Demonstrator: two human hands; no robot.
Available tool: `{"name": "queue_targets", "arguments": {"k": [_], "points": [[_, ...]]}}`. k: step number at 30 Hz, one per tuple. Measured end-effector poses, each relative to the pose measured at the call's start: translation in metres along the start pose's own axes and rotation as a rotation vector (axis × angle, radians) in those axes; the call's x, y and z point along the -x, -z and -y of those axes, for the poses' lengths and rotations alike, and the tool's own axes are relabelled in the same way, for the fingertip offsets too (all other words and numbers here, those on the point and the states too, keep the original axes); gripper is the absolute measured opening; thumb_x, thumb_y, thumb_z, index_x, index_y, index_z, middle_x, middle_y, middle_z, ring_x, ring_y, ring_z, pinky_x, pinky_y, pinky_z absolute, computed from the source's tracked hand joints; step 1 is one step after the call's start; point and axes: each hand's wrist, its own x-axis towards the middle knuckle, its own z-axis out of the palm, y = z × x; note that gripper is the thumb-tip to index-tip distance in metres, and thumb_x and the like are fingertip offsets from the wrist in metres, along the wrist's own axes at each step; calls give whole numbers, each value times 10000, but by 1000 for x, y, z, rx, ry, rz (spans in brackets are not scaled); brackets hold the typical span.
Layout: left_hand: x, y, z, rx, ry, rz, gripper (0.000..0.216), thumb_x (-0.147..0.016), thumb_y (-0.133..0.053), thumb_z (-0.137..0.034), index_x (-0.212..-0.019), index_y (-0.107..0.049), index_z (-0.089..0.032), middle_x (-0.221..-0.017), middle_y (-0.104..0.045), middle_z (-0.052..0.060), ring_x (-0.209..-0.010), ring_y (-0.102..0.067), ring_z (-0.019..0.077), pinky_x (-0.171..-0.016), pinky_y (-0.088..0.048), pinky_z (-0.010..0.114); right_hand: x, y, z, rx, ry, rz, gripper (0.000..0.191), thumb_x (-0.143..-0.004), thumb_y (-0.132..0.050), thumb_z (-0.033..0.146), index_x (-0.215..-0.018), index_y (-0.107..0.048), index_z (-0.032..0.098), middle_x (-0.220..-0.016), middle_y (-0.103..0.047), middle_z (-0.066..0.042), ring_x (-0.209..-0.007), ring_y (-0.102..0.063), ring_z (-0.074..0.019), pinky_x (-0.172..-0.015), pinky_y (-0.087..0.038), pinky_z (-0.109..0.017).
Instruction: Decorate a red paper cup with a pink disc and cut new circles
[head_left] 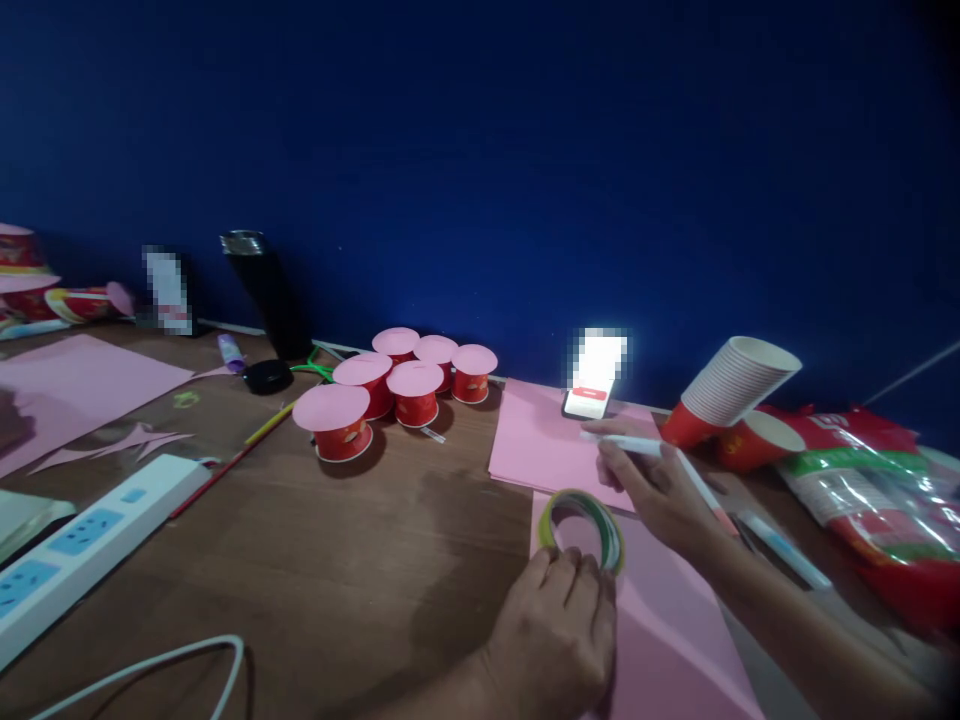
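The brown counter (360,560) carries pink paper (660,610) at the near right, under both hands. The left hand (555,630) presses down on the near rim of a tape roll (583,522) lying flat on that sheet, fingers curled over its edge. The right hand (660,490), just beyond the roll, pinches a white pen (637,445) held nearly level, its tip not clearly visible. If the left hand's pressure eases, the roll could slide on the smooth paper. A loose sheet might also shift. The leaning cup stack (731,385), far right, looks easily knocked by the forearm.
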Motion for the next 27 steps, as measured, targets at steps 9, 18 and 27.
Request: {"name": "queue_targets", "arguments": {"k": [9, 18, 27], "points": [[2, -4, 0, -8, 0, -53, 253, -860, -508, -175, -1030, -650, -52, -961, -694, 150, -910, -646, 268, -812, -477, 409, -26, -41, 10, 188, 36, 392, 188, -898, -488, 316, -793, -566, 180, -694, -628, -4, -624, -577, -140, -576, -431, -241], [-1, -4, 3, 10, 4, -54, 205, -855, -522, -154, -975, -652, -51, -888, -699, 144, -887, -652, 269, -747, -488, 401, -30, -51, 4, 429, 158, 563, 254, -913, -464, 358, -736, -516, 184, -694, -607, -17, -579, -511, -127, -544, -338, -241], [-1, -3, 3, 10, -8, -36, 223, -870, -492, -155, -988, -645, -45, -925, -701, 162, -886, -652, 258, -774, -481, 418, -30, -53, -2, 512, 210, 596, 226, -900, -490, 380, -785, -501, 186, -697, -619, -21, -566, -494, -127, -529, -293, -236]]}}
